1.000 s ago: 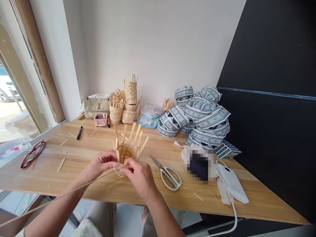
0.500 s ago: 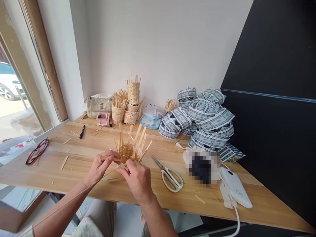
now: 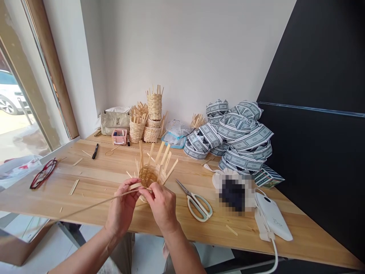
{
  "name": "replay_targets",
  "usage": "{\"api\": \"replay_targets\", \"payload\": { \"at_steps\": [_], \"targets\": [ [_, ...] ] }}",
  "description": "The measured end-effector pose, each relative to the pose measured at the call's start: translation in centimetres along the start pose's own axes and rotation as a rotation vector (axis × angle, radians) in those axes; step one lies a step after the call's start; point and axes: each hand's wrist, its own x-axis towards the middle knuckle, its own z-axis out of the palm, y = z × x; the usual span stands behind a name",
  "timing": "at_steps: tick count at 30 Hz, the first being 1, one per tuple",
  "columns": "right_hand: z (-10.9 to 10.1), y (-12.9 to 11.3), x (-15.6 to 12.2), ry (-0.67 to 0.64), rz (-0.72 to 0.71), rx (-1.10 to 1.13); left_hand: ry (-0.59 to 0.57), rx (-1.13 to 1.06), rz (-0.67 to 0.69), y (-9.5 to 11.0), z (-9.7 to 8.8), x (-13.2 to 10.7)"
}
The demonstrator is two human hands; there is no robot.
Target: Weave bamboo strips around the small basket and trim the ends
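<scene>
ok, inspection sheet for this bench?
Surface: wooden table, offcuts scattered.
Job: woven basket, stakes up and outward; long strand trailing left.
Clutter: scissors right of basket, glasses and pen left; patterned bands piled back right.
Grasp: left fingers on a flat strip, right fingers pinching the strand, near the basket's front.
Cables: white cable at the power bank, hanging past the front edge.
Surroundings: wall behind, black panel right, window left.

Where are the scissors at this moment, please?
In the head view, the scissors lie on the table, to the right of the basket and the right hand, blades pointing away from the person and leftward.
</scene>
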Motion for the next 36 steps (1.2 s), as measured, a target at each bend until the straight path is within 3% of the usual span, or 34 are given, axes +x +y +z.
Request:
{"api": "replay_targets", "payload": {
  "at_steps": [6,10,13,20,23,29,33,36],
  "targets": [
    [0.4,0.0,-0.1,0.039,0.058,0.027,0.098,0.062,0.098,-0.7,1.3,-1.1],
    [0.6,0.0,-0.2,0.048,0.112,0.021,0.166,0.301,0.17,-1.1,0.8,-1.6],
    [-0.1,-0.3,0.2,-0.029,0.17,-0.028,0.156,0.389,0.155,-1.0,0.3,-1.6],
    [-2.4,-0.5,2.1,-0.336,0.252,-0.046,-0.05,0.245,-0.025,1.6,-0.1,0.8],
    [-2.3,-0.2,2.2,-0.385,0.273,0.031,-0.029,0.257,-0.025,2.1,-0.2,1.9],
    [-2.3,0.6,2.1,-0.405,0.28,0.199,0.069,0.179,-0.022,1.2,-0.1,2.5],
    [-2.8,1.2,1.7,-0.327,0.241,0.38,0.079,0.175,-0.022,1.1,-0.1,2.8],
    [-3.0,2.0,0.8,-0.111,0.369,0.593,0.128,0.152,0.011,1.2,-0.2,2.9]
  ]
}}
